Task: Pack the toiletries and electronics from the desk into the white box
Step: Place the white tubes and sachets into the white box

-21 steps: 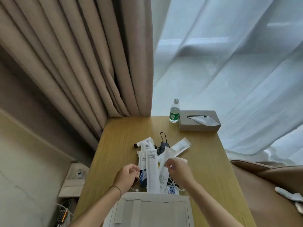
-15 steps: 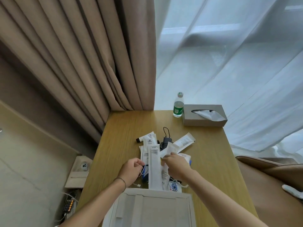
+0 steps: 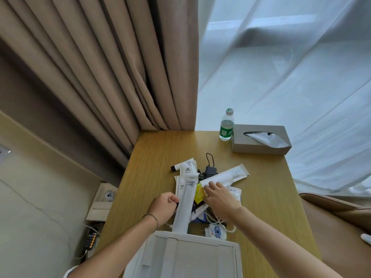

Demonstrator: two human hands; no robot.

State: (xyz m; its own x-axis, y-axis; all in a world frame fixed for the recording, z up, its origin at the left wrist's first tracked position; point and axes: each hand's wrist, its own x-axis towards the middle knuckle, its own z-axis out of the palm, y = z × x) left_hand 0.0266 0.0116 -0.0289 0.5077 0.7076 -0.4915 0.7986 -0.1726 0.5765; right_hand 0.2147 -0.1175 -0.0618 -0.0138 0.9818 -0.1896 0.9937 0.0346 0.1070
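Wooden desk bearing toiletry tubes, charger, bottle, tissue box, white box.

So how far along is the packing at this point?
Barely started. The white box near the desk's front edge shows nothing inside it. In hand: the left hand grips a long white tube; the right hand is on the pile by a yellow sachet. Left to pack: the other tubes, the charger and a round patterned item.

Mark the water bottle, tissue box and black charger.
water bottle (image 3: 226, 131), head view, on its green label.
tissue box (image 3: 259, 146), head view, on its near side wall.
black charger (image 3: 210, 170), head view, on its body.
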